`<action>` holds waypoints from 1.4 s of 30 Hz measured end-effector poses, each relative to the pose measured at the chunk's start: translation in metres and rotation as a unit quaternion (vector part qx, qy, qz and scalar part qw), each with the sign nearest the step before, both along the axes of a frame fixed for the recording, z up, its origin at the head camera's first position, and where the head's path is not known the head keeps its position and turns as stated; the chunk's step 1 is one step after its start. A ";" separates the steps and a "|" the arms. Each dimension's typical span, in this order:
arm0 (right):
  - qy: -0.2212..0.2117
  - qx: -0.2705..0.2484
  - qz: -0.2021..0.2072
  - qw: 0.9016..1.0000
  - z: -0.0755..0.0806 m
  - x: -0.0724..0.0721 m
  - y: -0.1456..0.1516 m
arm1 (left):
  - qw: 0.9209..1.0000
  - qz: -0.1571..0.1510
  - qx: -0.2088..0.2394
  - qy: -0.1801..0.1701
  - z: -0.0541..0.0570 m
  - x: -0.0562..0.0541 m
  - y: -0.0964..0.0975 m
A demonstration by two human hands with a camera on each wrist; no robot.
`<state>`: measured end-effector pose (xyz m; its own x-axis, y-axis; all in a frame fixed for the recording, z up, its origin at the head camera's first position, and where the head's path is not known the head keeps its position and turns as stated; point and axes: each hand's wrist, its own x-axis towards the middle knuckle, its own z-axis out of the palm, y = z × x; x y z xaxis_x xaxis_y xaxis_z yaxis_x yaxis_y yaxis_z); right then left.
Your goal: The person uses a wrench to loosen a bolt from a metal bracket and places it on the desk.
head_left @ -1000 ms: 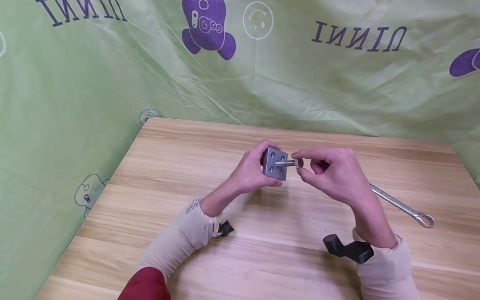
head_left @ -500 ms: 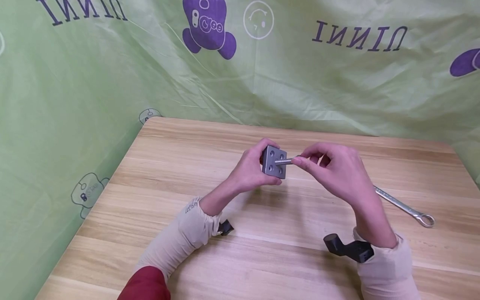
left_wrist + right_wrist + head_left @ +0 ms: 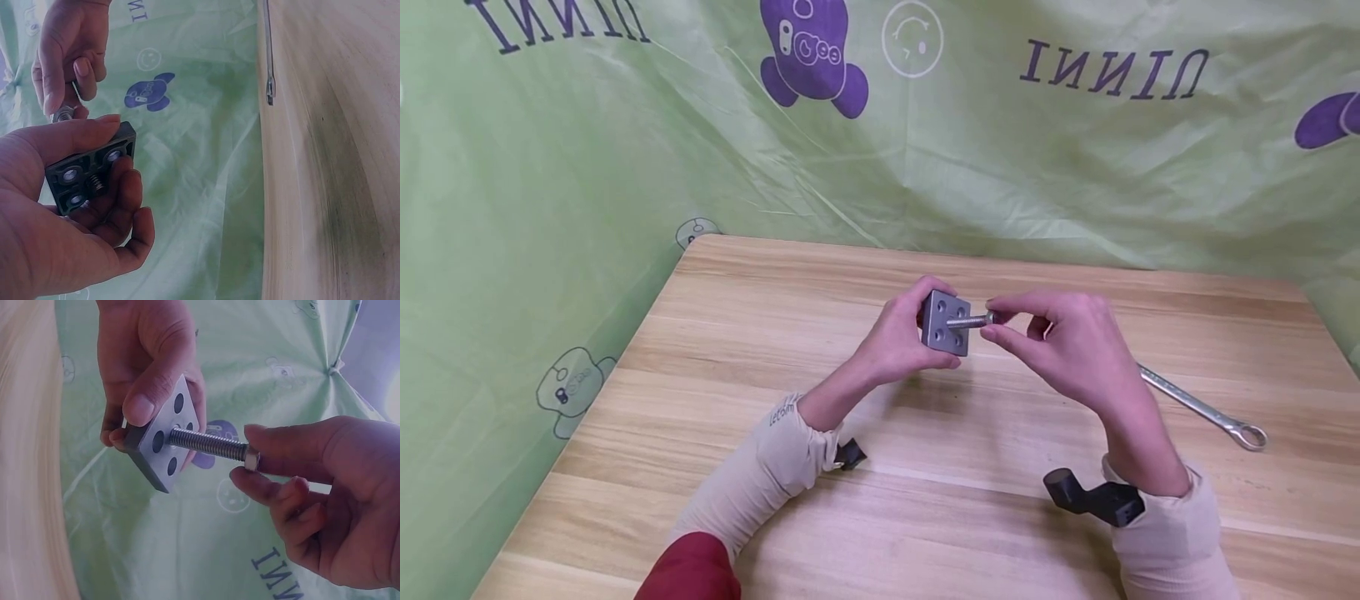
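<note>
My left hand (image 3: pixel 887 342) grips a small grey square plate (image 3: pixel 936 323) by its edges, above the table. The plate has holes near its corners and one in the middle. A long bolt (image 3: pixel 968 322) stands in the middle hole, most of its thread showing on the near side. In the left wrist view, a threaded end (image 3: pixel 95 182) shows within the plate's ribbed back. My right hand (image 3: pixel 1071 346) pinches the bolt's hex head (image 3: pixel 252 458) between thumb and forefinger, the other fingers curled in the right wrist view.
A metal wrench (image 3: pixel 1195 404) lies on the wooden table (image 3: pixel 880 533) to the right, partly behind the right forearm. Black camera mounts (image 3: pixel 1093 497) sit at both wrists. A green printed cloth (image 3: pixel 1000 167) hangs behind and to the left of the table.
The right fingers closed over the bolt head and rolled round it, then shifted back, so the head shows between them again. The left hand keeps the plate almost still.
</note>
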<state>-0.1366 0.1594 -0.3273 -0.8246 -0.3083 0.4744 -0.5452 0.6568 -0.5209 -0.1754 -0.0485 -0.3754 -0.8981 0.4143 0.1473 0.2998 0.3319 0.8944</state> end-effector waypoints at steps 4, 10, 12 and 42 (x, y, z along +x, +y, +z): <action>0.049 -0.010 0.027 0.998 -0.001 -0.001 -0.001 | 1.000 0.002 0.004 0.001 0.000 0.000 -0.001; 0.074 -0.012 0.041 0.996 -0.002 -0.002 0.000 | 1.000 -0.001 0.001 0.003 0.002 0.000 -0.002; 0.070 -0.010 0.039 0.997 -0.002 -0.002 0.000 | 1.000 -0.002 0.001 0.001 0.002 0.000 -0.003; 0.094 -0.020 0.053 0.994 -0.004 -0.004 -0.003 | 1.000 0.006 0.000 0.004 0.004 0.000 -0.002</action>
